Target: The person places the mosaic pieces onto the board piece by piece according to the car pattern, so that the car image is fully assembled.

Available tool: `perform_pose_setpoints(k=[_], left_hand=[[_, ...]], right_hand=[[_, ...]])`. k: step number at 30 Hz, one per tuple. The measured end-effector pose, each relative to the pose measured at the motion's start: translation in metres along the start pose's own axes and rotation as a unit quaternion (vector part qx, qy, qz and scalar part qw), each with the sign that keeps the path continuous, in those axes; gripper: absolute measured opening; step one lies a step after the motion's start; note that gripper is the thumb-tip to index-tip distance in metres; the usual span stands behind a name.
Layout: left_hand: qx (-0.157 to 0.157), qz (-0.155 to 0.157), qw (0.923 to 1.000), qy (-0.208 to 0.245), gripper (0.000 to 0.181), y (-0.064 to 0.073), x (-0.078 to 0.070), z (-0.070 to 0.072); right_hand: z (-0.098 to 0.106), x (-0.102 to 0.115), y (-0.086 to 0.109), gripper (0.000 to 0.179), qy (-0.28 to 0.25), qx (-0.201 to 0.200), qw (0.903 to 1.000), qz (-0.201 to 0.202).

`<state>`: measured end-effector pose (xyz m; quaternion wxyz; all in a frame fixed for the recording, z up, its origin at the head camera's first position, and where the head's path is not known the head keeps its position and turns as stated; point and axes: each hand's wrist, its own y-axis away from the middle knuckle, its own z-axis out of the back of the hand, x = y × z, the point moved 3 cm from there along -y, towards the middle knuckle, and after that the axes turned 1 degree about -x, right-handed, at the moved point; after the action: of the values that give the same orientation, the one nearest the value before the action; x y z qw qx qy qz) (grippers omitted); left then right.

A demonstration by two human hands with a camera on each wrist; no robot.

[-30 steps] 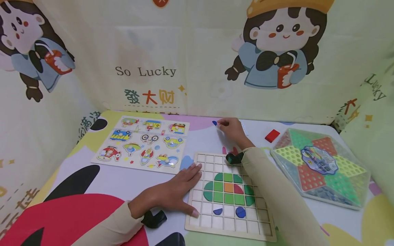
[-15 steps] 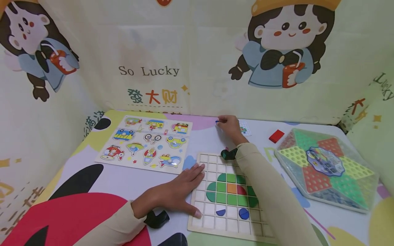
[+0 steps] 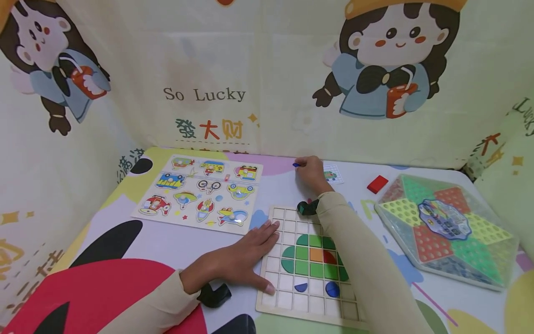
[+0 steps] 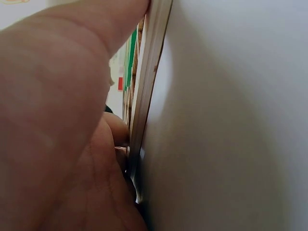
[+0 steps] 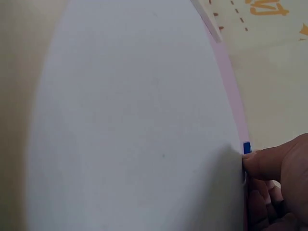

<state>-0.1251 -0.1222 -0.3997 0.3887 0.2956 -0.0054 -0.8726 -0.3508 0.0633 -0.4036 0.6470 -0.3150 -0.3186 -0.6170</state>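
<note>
In the head view my left hand (image 3: 235, 263) rests with spread fingers on the left edge of a wooden grid board (image 3: 285, 300). In the left wrist view its thumb (image 4: 127, 21) lies along the board's side. Coloured tiles form a patch on the board, with green tiles (image 3: 316, 270) around an orange square (image 3: 316, 254). Below them lie a blue wedge-shaped tile (image 3: 301, 287) and a blue round (image 3: 332, 289). At the table's far side my right hand (image 3: 312, 175) pinches a small blue tile (image 5: 247, 147), mostly hidden by the fingers.
A vehicle puzzle board (image 3: 196, 197) lies at the back left. Just right of my right hand is a printed card (image 3: 335, 175). Farther right sit a red block (image 3: 377, 184) and a hexagonal game box (image 3: 446, 229). A printed curtain (image 3: 275, 125) hangs behind the table.
My right hand has moved slightly left over the table, uncovering more of the printed card. The blue tile now shows less beyond its fingertips. The left hand has stayed on the board.
</note>
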Motion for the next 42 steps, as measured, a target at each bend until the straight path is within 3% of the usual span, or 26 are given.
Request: perform_pose_setpoints(k=[17,22,33,42], left_hand=[[0.002,-0.007,0.9999,0.007,0.112,0.0,-0.001,0.002],[0.003,-0.003,0.9999,0.01,0.113,-0.001,-0.001,0.0],[-0.004,0.003,0.9999,0.016,0.113,0.003,-0.001,0.003],[0.002,0.004,0.9998,0.018,0.114,0.001,-0.002,0.004]], right_hand=[[0.014,0.001,0.011,0.012,0.026,0.0,0.9996,-0.007],[0.016,-0.001,0.014,0.013,0.036,0.023,0.9991,-0.005],[0.024,0.009,0.029,0.018,0.061,0.062,0.9958,0.026],[0.023,0.022,0.047,0.016,0.078,0.11,0.9866,0.092]])
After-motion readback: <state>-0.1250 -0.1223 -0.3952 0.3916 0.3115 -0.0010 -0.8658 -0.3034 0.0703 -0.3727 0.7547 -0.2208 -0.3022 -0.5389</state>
